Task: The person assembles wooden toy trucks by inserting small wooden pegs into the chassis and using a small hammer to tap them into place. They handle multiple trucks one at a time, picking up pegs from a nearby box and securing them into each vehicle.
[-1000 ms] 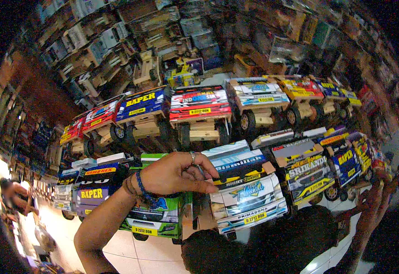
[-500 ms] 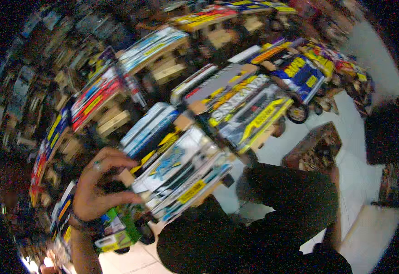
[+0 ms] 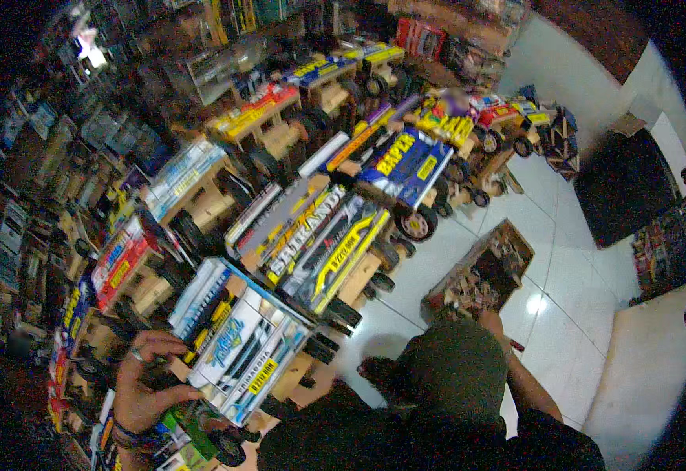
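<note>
My left hand (image 3: 148,381), with a ring on a finger and a dark band at the wrist, has its thumb and fingers around the end of a wooden toy truck (image 3: 252,357). The truck has a white and light-blue printed panel, a yellow plate and black wheels, and it is tilted. Beside my left wrist is a green toy truck (image 3: 190,439), partly covered. My right hand (image 3: 490,320) reaches to the near end of a wooden box (image 3: 435,304) with small pieces in it. My dark-clothed knee hides part of that hand, and its fingers cannot be made out.
More toy trucks stand close together: a grey and yellow one (image 3: 331,251), a blue one (image 3: 406,169), and a row behind with a red one (image 3: 123,263). Crowded shelves (image 3: 36,212) line the left. A black object (image 3: 629,184) stands by the wall on white floor tiles (image 3: 570,314).
The view has swung, so the trucks appear farther left and lower. My left hand keeps its grip on the white and light-blue truck. My right hand, hidden before, now partly shows at the box.
</note>
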